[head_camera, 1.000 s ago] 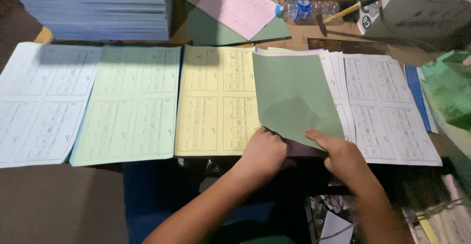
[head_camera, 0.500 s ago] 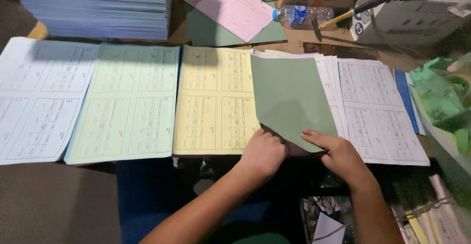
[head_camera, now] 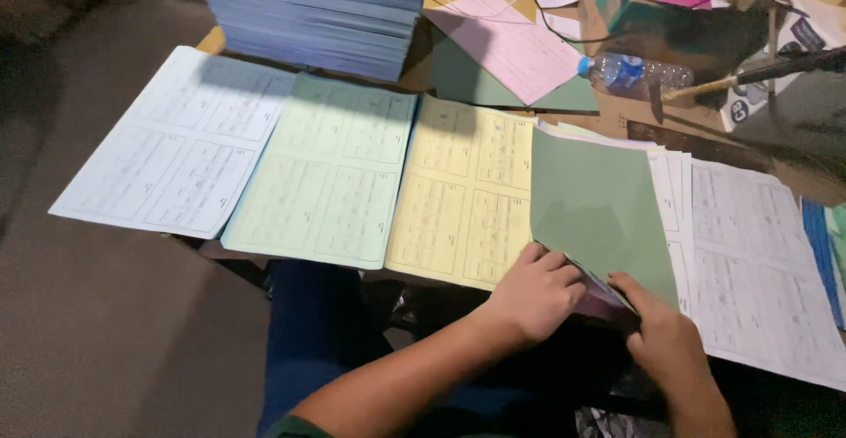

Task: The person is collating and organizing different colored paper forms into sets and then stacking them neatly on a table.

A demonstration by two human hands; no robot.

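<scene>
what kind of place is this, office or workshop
Probably a small print or binding workshop. A tall stack of blue sheets stands behind form piles laid out by colour, blue, green, yellow, and both hands, left and right, grip a green sheet.

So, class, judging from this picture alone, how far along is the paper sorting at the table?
Done: printed sheets lie side by side, a blue sheet, a green sheet and a yellow sheet. In hand: the left hand and right hand grip the lower edge of a plain dark green sheet over white printed sheets. Left: a tall blue paper stack sits behind, apparently untouched.
</scene>
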